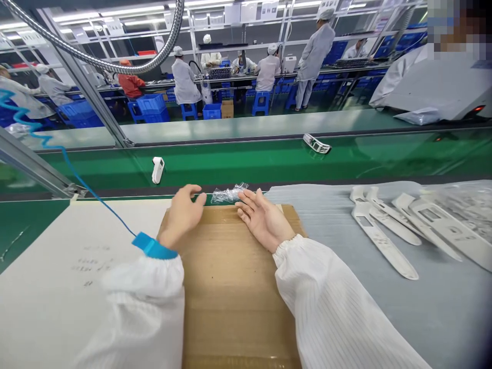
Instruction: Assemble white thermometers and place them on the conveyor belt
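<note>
Watching remotely, I see the left grip and right grip open and empty, either side of a clear plastic bag at the far edge of the cardboard sheet; a careless sweep could push it onto the green conveyor belt.

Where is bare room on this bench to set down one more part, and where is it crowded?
Bare brown cardboard lies below your left hand and right hand. The white paper sheet has room left of the blue wrist cord. The grey sheet is crowded with long white plastic panels.
</note>
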Demonstrator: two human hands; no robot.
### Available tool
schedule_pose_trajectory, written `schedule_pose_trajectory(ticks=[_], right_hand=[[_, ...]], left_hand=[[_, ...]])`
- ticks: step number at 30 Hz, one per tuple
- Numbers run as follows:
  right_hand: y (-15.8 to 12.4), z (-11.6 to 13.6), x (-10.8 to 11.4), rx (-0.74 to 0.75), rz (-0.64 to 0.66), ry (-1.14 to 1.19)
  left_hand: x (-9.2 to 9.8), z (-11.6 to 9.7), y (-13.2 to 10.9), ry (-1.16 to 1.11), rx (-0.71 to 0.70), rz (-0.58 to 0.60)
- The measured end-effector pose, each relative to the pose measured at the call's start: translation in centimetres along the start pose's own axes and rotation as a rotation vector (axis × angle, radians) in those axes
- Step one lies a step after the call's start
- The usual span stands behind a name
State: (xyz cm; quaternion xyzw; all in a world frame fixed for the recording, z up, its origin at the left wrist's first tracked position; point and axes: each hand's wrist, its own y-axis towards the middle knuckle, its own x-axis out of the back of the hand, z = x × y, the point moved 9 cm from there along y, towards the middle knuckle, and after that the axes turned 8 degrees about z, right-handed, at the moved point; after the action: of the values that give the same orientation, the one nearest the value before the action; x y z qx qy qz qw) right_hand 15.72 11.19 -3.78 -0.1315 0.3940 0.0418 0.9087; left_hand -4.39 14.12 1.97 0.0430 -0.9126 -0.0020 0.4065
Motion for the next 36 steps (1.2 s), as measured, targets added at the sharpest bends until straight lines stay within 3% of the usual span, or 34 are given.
schedule_pose_trajectory(ticks=[4,7,15,28,32,36], right_hand=[[0.0,-0.1,0.3,0.005,0.002,-0.007],[-0.1,0.0,0.6,0.02,-0.005,-0.039],[-0.3,0.2,0.5,0.027,-0.017,-0.073],[-0.3,0.2,0.5,0.018,-0.029,-0.108],[-0.5,0.3,-0.2,0.026,0.045,-0.158],[-2.1,-1.3,-3.8,-0.062,0.257,-0.164]], left_hand=[[-2.4,-2.5,-3.5,0.135,-0.165,-0.075],[-3.3,-3.1,-4.3,0.216,-0.251,-0.068],[-1.0,-1.8,-3.4,0.233,-0.239,-0.15],[-1.0,-3.1,-4.0,0.224,-0.298,-0.116],[-0.9,-3.6,-4.3,0.153,-0.322,-0.138],[-1.1,-4.9,-5.3,0.111,-0.376,-0.141]])
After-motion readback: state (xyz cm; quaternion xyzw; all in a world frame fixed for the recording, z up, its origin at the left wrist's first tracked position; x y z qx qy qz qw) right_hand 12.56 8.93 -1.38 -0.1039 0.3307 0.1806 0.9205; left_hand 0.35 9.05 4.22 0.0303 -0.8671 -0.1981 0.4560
